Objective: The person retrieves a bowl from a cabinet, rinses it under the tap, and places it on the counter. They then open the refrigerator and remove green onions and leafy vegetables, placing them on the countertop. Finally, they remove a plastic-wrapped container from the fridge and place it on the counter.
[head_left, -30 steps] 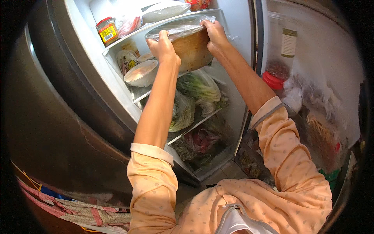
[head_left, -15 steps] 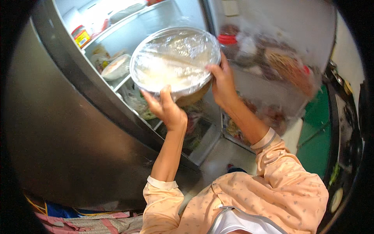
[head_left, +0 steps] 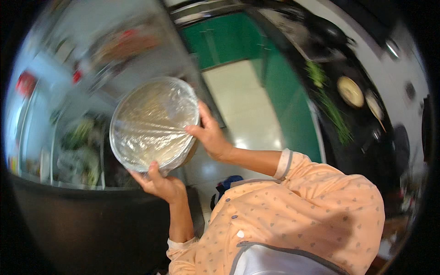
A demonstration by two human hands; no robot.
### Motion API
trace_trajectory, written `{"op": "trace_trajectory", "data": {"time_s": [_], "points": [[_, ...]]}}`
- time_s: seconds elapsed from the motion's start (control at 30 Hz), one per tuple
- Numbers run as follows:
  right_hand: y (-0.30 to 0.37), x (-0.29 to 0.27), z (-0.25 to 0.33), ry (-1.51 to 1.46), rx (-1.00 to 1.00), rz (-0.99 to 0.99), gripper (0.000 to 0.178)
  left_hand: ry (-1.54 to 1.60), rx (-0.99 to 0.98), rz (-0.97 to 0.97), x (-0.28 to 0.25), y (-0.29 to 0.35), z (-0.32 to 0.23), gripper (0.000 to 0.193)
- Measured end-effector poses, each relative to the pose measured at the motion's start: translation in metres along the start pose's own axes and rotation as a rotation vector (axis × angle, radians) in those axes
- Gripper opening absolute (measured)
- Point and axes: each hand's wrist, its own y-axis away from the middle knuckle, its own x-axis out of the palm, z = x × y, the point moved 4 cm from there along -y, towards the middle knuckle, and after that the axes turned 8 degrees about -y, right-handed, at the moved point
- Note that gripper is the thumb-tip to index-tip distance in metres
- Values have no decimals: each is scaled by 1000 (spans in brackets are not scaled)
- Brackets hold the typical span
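A large round bowl (head_left: 153, 123) is covered with clear, wrinkled plastic wrap; glare on the wrap hides most of its contents. My left hand (head_left: 160, 184) grips its near rim, thumb on top and fingers under the edge. On the right rim, my right hand (head_left: 210, 133) is closed with its thumb pressing the wrap and its fingers behind the side. The bowl is held up in the air, tilted so that its top faces me. Behind it stands the opened fridge (head_left: 34, 137).
Bagged greens (head_left: 82, 151) lie on a fridge shelf at left. The fridge door (head_left: 169, 50) holds bagged items. At right, a black counter (head_left: 341, 160) carries green onions (head_left: 334, 112), a round yellowish plate (head_left: 350, 91) and a wok (head_left: 327, 31). Green cabinets (head_left: 286, 87) flank the tiled floor (head_left: 243, 101).
My view has swung to the right, bringing the counter and floor into sight. The covered bowl, held in both hands throughout, now appears farther left and lower, away from the shelves.
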Motion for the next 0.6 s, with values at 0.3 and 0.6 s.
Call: {"op": "trace_trajectory", "data": {"time_s": [0.3, 0.6], "points": [[98, -170, 143, 327, -213, -502, 75, -12, -285, 443, 132, 141, 43, 61], [242, -224, 236, 449, -460, -993, 71, -78, -490, 1077, 206, 255, 59, 64]]}}
